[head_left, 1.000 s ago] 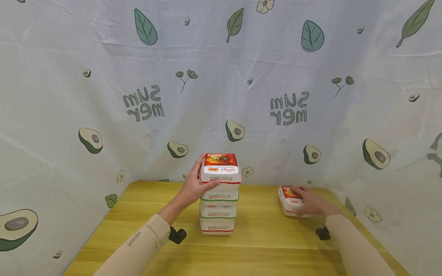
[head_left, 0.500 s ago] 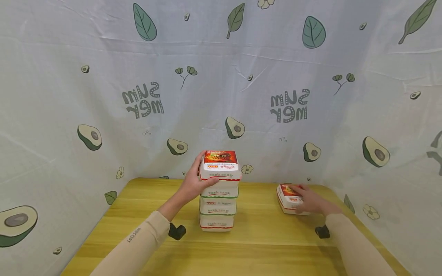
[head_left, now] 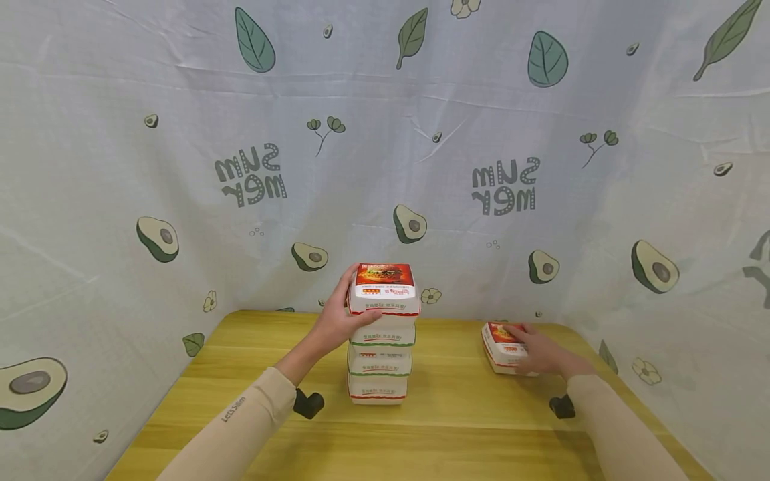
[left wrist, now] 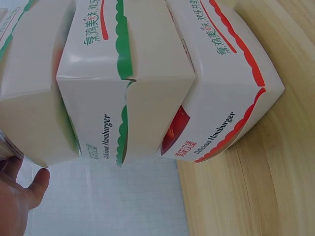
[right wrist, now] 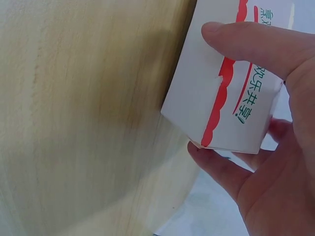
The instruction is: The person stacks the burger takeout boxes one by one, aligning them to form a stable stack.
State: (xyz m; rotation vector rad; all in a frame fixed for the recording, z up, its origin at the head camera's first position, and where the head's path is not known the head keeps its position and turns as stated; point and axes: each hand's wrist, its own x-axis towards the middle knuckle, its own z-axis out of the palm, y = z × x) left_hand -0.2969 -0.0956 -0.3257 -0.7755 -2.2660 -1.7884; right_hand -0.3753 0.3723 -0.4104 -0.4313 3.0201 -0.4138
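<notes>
Several white burger boxes stand stacked in a column in the head view, some with a green edge band [head_left: 380, 364] and the lowest with a red one. At the top is a red-banded box [head_left: 385, 294] with a burger picture on its lid. My left hand [head_left: 337, 319] grips this top box from the left, thumb across its front and fingers behind. The left wrist view shows the lower boxes [left wrist: 98, 113] close up, the hand at the lower left. My right hand [head_left: 546, 352] holds a separate red-banded burger box [right wrist: 197, 88], thumb on its front, fingers at its end and far side.
The yellow wood-grain table [head_left: 457, 427] carries the stack at its middle and the single box near its back right. A white curtain [head_left: 373, 133] printed with avocados and leaves hangs behind and at both sides. Black wrist mounts [head_left: 309, 405] show beside both sleeves.
</notes>
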